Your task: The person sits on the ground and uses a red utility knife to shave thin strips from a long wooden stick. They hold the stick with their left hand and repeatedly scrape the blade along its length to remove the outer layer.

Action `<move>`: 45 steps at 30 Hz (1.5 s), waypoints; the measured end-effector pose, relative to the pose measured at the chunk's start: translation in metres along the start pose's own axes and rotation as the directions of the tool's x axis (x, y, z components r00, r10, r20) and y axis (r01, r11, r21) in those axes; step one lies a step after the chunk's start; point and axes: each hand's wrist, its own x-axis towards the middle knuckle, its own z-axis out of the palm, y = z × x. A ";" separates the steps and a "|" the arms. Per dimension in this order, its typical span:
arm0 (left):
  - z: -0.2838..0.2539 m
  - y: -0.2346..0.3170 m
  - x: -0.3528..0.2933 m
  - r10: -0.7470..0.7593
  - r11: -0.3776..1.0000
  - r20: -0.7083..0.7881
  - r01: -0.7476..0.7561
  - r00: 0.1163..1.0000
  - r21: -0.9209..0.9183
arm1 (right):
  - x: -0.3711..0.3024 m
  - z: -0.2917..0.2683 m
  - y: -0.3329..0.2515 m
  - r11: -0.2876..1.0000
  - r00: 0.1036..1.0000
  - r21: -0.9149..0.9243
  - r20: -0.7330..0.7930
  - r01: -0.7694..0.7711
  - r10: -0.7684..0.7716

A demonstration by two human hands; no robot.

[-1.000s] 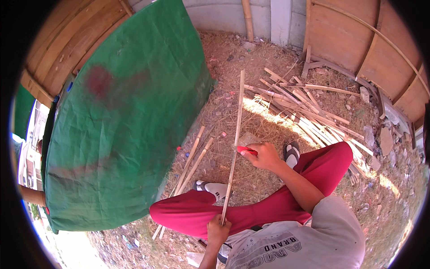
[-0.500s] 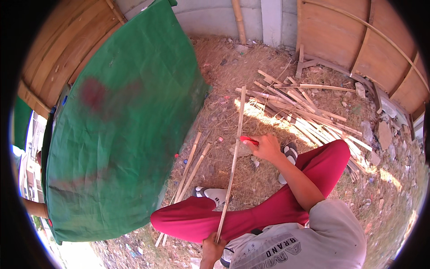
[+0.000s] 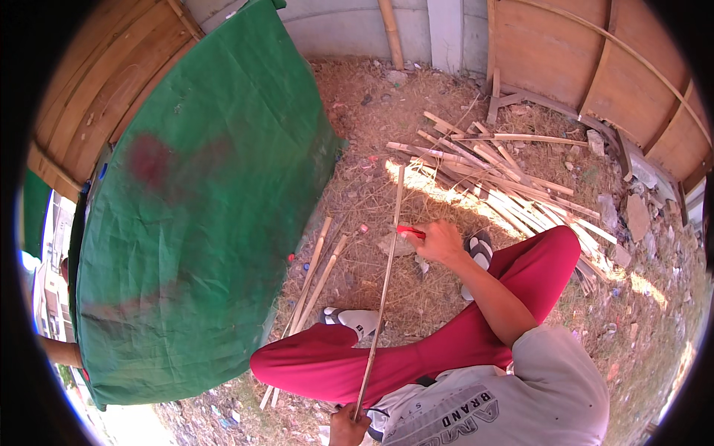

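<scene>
A long, thin bamboo strip (image 3: 384, 297) slants from near my lap out over the ground between my feet. Down by my waist, my left hand (image 3: 348, 427) is closed around its near end. My right hand (image 3: 437, 242) grips a small red tool (image 3: 410, 232), which meets the strip in its upper part. Fingers cover most of that tool, and I cannot make out a blade, so its exact kind is unclear. My crossed legs in dark red trousers (image 3: 476, 327) lie beneath the strip.
A heap of split bamboo strips (image 3: 513, 182) lies ahead to the right. More bamboo pieces (image 3: 318, 279) rest by my left foot. A green tarp (image 3: 201, 215) hangs along the left. Wooden panels (image 3: 554, 56) stand at the far right, and a bamboo post (image 3: 391, 33) leans on the back wall.
The bamboo strip has slid toward me, its far end now lower, as my left hand drew back. My right hand with the red tool stays nearly in place.
</scene>
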 end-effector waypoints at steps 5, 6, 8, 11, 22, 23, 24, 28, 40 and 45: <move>-0.010 -0.021 -0.020 0.198 0.913 0.117 -0.227 0.973 0.338 | 0.019 0.013 0.036 0.980 0.981 -0.054 -0.051 -0.192 0.189; -0.029 0.030 -0.016 -0.223 0.975 0.162 0.221 0.961 0.031 | 0.019 0.008 0.037 0.982 0.984 -0.073 -0.048 -0.177 0.174; -0.043 0.012 -0.030 -0.100 0.994 0.218 0.086 0.971 0.072 | 0.022 0.002 0.036 0.980 0.982 -0.068 -0.024 -0.187 0.186; -0.058 0.000 -0.039 -0.042 0.983 0.251 -0.005 0.967 0.184 | 0.027 0.000 0.038 0.965 0.965 -0.045 0.023 -0.259 0.261; -0.123 0.021 -0.079 -0.428 0.904 0.277 0.414 0.860 0.111 | 0.050 0.013 0.096 0.886 0.887 -0.059 -0.069 -0.460 0.456; -0.128 0.016 -0.085 -0.452 0.891 0.276 0.447 0.848 0.084 | 0.051 0.013 0.099 0.891 0.891 -0.046 -0.058 -0.452 0.449; -0.127 0.017 -0.087 -0.447 0.894 0.251 0.440 0.858 0.088 | 0.053 0.012 0.100 0.896 0.896 -0.036 -0.047 -0.443 0.442; -0.108 0.029 -0.066 -0.439 0.898 0.143 0.429 0.887 0.091 | 0.044 0.030 0.085 0.947 0.952 -0.090 -0.047 -0.307 0.304; 0.003 0.033 0.074 -0.339 0.858 0.067 0.337 0.939 -0.388 | 0.002 0.009 0.020 0.997 0.972 0.020 -0.225 0.077 -0.071; 0.011 0.044 0.091 -0.347 0.853 0.031 0.329 0.937 -0.405 | -0.001 0.005 0.018 0.980 0.947 0.012 -0.259 0.200 -0.191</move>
